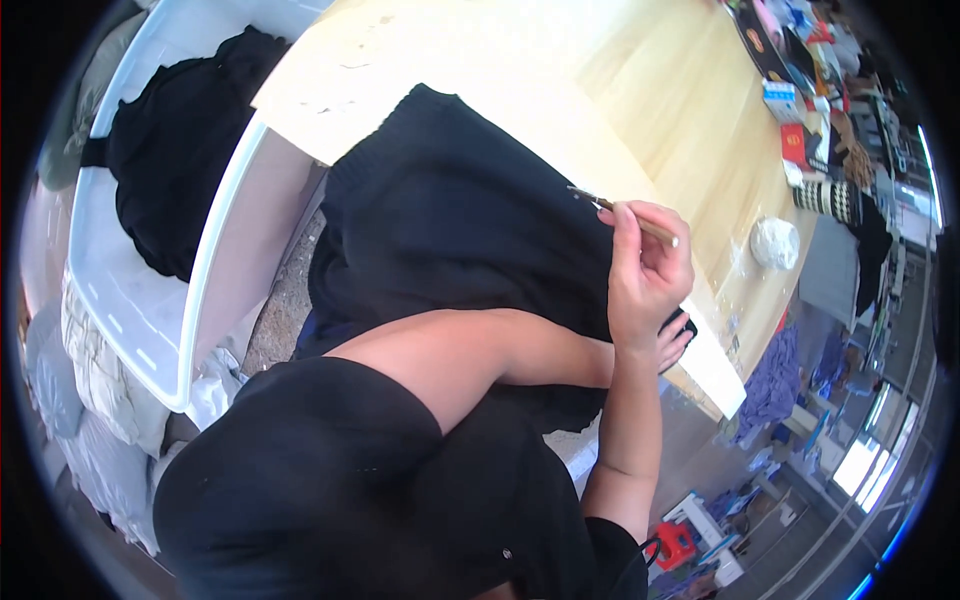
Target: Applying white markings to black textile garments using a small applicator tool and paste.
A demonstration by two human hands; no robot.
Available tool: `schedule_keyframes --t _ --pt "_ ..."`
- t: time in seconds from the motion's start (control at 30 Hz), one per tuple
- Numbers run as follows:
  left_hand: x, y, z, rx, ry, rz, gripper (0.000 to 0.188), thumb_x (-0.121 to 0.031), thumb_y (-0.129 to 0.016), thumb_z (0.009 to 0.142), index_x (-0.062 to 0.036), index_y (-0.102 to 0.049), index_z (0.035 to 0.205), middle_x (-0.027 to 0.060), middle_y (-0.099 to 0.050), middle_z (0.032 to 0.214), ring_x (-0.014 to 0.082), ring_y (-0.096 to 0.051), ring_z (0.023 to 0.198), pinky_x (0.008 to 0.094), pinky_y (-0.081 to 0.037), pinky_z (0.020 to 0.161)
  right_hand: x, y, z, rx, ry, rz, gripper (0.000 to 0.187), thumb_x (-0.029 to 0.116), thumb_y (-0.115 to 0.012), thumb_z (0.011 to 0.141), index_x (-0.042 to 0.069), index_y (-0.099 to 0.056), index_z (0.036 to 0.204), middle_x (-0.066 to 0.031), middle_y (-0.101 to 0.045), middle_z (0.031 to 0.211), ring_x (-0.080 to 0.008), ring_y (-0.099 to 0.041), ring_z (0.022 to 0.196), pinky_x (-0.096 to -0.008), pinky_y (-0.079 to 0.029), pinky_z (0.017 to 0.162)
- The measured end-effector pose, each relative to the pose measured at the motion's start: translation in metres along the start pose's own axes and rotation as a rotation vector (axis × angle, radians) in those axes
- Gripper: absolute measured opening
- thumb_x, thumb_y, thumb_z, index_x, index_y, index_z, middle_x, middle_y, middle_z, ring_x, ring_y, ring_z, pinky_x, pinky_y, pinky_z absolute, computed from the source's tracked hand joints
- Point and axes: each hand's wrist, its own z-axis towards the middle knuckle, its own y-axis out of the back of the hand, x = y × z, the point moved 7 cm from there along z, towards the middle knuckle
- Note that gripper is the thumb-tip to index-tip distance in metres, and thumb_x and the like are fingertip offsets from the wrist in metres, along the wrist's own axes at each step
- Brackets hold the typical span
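1 tool (658, 234) in right hand (650, 268).

left hand (675, 347): partly behind right forearm (632, 430) | bin (238, 235): cut off at top edge

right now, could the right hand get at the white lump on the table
Probably yes: the right hand is close to the white lump, and nothing bulky seems to stand between them on the tabletop. It holds a thin tool, though, so grasping might mean putting that down first.
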Motion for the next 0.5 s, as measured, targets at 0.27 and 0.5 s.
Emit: schedule_keyframes --t 0.27,0.5 --pt "-0.014 -0.024 0.016 0.018 0.147 -0.176 0.039 -0.028 -0.04 0.092 -0.0151 -0.052 0.127 0.0071 -0.035 0.143 0.0373 -0.019 0.136 0.0763 -0.01 0.1 -0.02 -0.084 0.024 0.282 0.107 -0.208 0.007 -0.001 -0.059 0.088 -0.003 -0.056 0.094 -0.008 -0.064 0.079 -0.0113 -0.064 0.073 -0.0207 -0.051 0.064" --pt "0.022 0.019 -0.01 -0.022 0.137 -0.74 0.051 -0.037 -0.043 0.089 -0.0099 -0.045 0.132 0.0097 -0.037 0.143 0.038 -0.017 0.138 0.0744 0.0 0.1 0.037 -0.029 0.034 -0.014 0.078 -0.023 0.012 -0.005 -0.056 0.088 0.0 -0.059 0.098 -0.0067 -0.059 0.084 -0.0118 -0.057 0.071 -0.0223 -0.05 0.065"
